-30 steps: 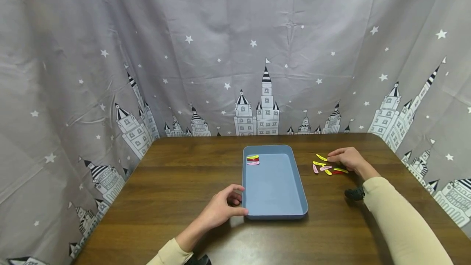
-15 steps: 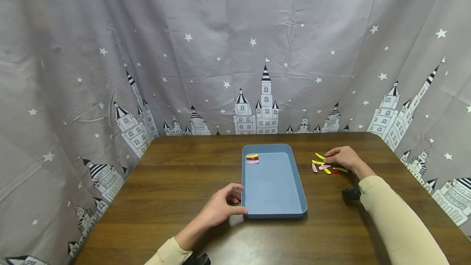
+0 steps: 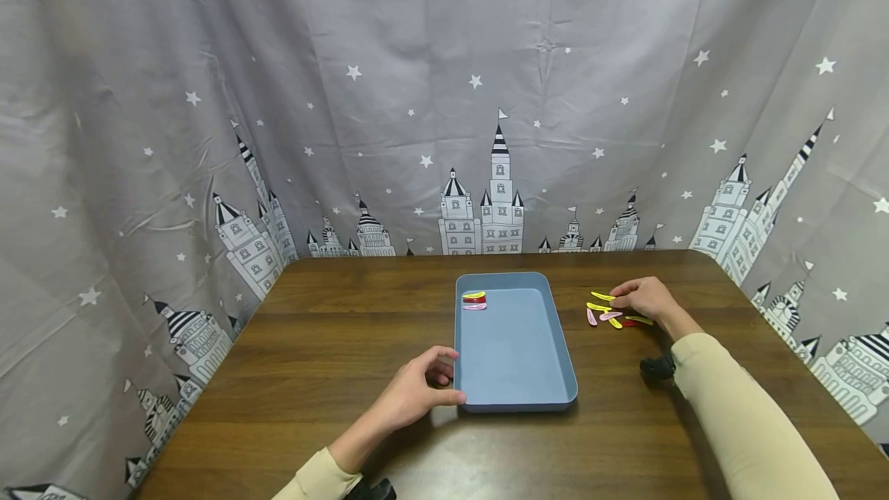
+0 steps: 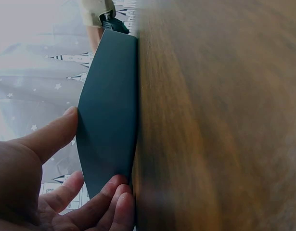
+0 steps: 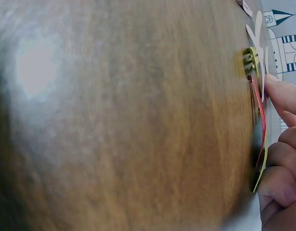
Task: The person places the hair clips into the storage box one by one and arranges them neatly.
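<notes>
A shallow blue-grey tray lies on the table. At its near left corner my left hand holds the side, thumb on the rim and fingers along the outer wall. Inside the tray's far left corner lie a yellow, a red and a pink hair clip in a small column. To the right of the tray, my right hand pinches one end of a yellow hair clip. Beneath and beside that hand is a loose group of yellow, pink and red clips.
The brown wooden table stretches on both sides of the tray. A grey curtain printed with castles and stars hangs behind it. A dark strap device sits at the right wrist.
The yellow clip at my right fingertips has turned slightly, to lie more level. My left hand keeps its place at the tray. The view has shifted a little.
</notes>
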`<action>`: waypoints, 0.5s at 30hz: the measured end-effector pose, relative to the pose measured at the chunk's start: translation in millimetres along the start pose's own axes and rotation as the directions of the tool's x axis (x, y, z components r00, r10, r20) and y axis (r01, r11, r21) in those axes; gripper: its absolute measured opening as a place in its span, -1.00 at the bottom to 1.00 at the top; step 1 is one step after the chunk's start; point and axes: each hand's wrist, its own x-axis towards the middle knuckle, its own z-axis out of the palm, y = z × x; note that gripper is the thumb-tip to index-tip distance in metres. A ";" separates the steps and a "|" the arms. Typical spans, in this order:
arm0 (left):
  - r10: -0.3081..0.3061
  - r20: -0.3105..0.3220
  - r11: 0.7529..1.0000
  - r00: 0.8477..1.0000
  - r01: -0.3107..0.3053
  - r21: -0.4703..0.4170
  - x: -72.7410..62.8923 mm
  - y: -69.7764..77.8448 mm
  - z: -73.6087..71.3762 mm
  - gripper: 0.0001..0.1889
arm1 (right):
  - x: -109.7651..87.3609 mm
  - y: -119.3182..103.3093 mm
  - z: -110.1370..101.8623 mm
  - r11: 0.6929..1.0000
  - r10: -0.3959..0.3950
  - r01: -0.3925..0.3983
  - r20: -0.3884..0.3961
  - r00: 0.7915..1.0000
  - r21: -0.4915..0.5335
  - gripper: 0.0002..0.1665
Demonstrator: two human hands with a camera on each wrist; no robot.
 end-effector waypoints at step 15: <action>0.002 0.003 1.000 1.000 -0.002 -0.018 -0.1 0.0 -0.1 -0.38 | -1.6 1.8 0.5 1.000 -0.001 0.001 -0.002 1.000 0.011 -0.68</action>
